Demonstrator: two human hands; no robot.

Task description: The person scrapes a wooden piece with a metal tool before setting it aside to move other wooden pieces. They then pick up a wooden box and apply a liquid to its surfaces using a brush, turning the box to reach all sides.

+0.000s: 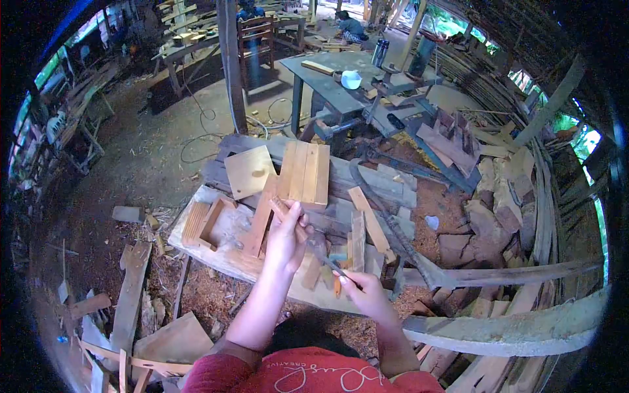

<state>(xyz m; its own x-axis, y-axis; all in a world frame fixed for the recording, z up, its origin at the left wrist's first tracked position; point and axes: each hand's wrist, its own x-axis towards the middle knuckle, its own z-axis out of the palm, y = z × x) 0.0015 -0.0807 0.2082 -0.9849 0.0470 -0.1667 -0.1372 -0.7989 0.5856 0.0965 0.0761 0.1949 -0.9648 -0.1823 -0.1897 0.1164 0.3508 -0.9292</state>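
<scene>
My left hand (289, 226) is raised over the middle of the workbench (223, 259), its fingers closed on a small brown wooden piece (280, 207). To its right and lower, my right hand (362, 293) is closed round a thin dark tool (333, 266) that points up and left toward the left hand. What the tool's tip is like is too small to tell. Just beyond my left hand lies a slatted wooden box (305, 171). A square board (250, 172) lies left of the box, and a small wooden frame (213, 223) rests at the bench's left end.
Loose wood strips (371, 223) and a long curved dark bar (396, 229) lie on the right. Beyond stands a table (327, 88) with a white cup (351, 80) and a bottle (379, 54). A post (232, 72) rises behind the bench. A person (352, 29) crouches far back.
</scene>
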